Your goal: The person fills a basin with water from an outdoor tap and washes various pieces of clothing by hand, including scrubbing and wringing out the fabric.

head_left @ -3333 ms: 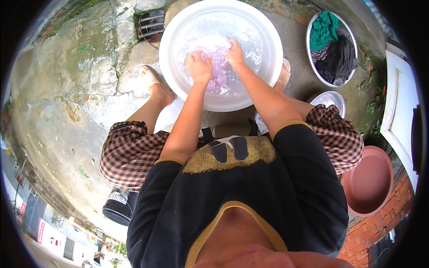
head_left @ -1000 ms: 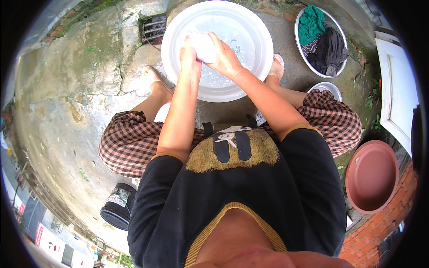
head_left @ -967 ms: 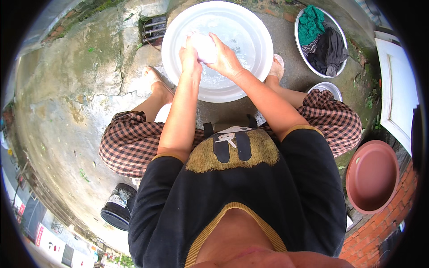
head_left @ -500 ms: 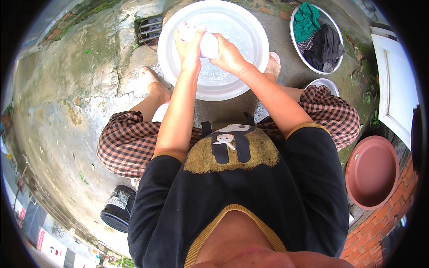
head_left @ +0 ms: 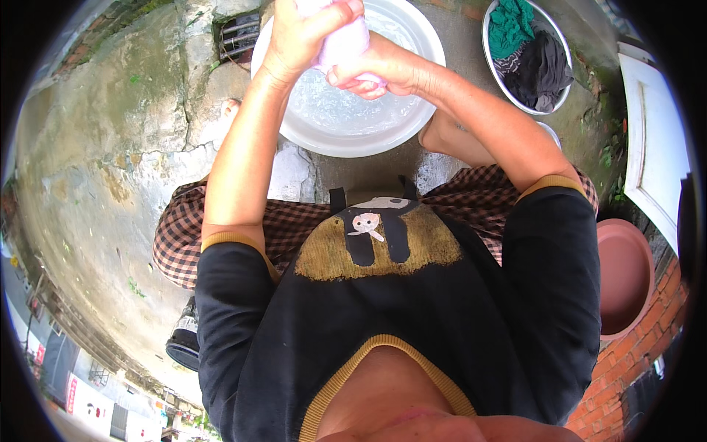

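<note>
A wet, pale pink cloth (head_left: pixel 345 46) is bunched and twisted between my hands, above a large white basin (head_left: pixel 353 147) of water. My left hand (head_left: pixel 300 35) is closed round the cloth's upper left part, fingers partly cut off by the top edge. Lower and to the right, my right hand (head_left: pixel 387 65) clenches the other end, with a bit of cloth showing between its fingers. Bubbly water (head_left: pixel 342 110) shows in the basin below them.
At the upper right stands a metal-rimmed basin (head_left: pixel 551 110) with green cloth (head_left: pixel 510 28) and dark cloth (head_left: pixel 536 72). A reddish-brown tub (head_left: pixel 626 276) lies at the right by bricks. A black bucket (head_left: pixel 183 346) is at the lower left, a drain grate (head_left: pixel 239 37) beside the white basin.
Both hands have risen toward me and the top edge with the cloth. My elbows have spread outward, and the right hand has turned, its fingers now clenched round the cloth.
</note>
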